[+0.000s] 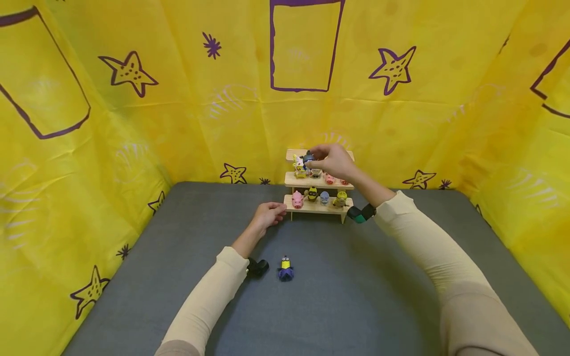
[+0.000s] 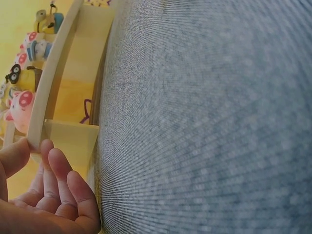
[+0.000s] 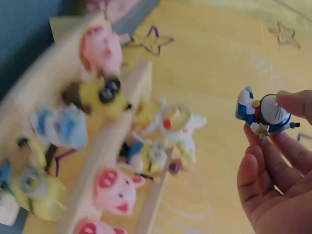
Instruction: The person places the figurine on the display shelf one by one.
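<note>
With thumb and fingertips, my left hand (image 1: 268, 215) pinches the left end of the bottom board of a three-step wooden display shelf (image 1: 307, 209). My right hand (image 1: 335, 160) is raised at the top step. Between its thumb and fingers it holds a small blue-and-white cat figurine (image 3: 268, 109), apart from the boards in the right wrist view. On the bottom step stand a pink pig figurine (image 1: 297, 200), a dark-goggled yellow figurine (image 1: 312, 194), a pale blue figurine (image 1: 324, 198) and a yellow one (image 1: 341, 199). The middle step bears more figurines, including pink pigs (image 3: 117, 190), partly behind my right hand.
A yellow-and-purple minion figurine (image 1: 286, 269) lies on the grey table cloth (image 1: 356, 296), nearer than the shelf and right of my left wrist. Yellow printed fabric (image 1: 240, 118) hangs behind the shelf and along both sides.
</note>
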`<state>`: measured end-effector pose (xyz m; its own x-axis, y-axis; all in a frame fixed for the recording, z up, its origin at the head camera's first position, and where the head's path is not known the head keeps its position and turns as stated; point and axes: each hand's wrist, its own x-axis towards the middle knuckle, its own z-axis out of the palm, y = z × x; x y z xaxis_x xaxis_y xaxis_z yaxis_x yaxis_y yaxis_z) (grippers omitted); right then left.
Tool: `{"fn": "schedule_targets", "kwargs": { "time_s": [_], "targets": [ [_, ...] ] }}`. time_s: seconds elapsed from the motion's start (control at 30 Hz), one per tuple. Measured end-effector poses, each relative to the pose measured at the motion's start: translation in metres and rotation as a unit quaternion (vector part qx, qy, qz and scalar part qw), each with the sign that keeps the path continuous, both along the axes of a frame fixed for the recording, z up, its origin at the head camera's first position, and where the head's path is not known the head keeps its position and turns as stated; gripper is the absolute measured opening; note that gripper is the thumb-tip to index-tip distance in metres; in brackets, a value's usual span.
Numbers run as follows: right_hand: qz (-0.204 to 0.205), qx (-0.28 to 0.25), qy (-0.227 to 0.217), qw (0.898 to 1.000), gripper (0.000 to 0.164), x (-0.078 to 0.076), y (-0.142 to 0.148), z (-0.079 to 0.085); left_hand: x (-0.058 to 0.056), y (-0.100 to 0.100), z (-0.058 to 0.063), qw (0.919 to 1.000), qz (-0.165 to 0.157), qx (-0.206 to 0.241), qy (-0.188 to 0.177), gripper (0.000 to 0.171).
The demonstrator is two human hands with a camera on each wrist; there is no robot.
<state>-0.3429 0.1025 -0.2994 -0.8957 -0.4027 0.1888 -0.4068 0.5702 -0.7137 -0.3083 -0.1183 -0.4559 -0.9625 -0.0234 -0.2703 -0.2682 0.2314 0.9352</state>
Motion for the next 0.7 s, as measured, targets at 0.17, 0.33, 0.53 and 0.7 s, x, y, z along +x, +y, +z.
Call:
{"fn": "schedule_targets", "kwargs": {
  "time_s": [0.17,0.33,0.53,0.7],
  "targets": [
    [-0.019,-0.024,-0.015,0.999,0.046,-0.019,-0.003,0.008,0.000,0.001,0.000,1.0000,0.001,0.000,-0.003,0.032],
    [-0.047,-0.040,-0.042,0.997,0.046,-0.032,-0.008,0.009,0.000,0.000,0.002,1.0000,0.001,-0.006,-0.006,0.032],
    [-0.076,-0.050,-0.050,0.995,0.046,-0.047,-0.015,0.002,0.001,0.000,0.004,0.9999,0.003,-0.010,-0.009,0.032],
    [-0.103,-0.042,-0.040,0.993,0.044,-0.059,-0.021,-0.009,0.001,0.002,0.004,0.9999,0.005,-0.007,-0.008,0.032]
  ]
}}
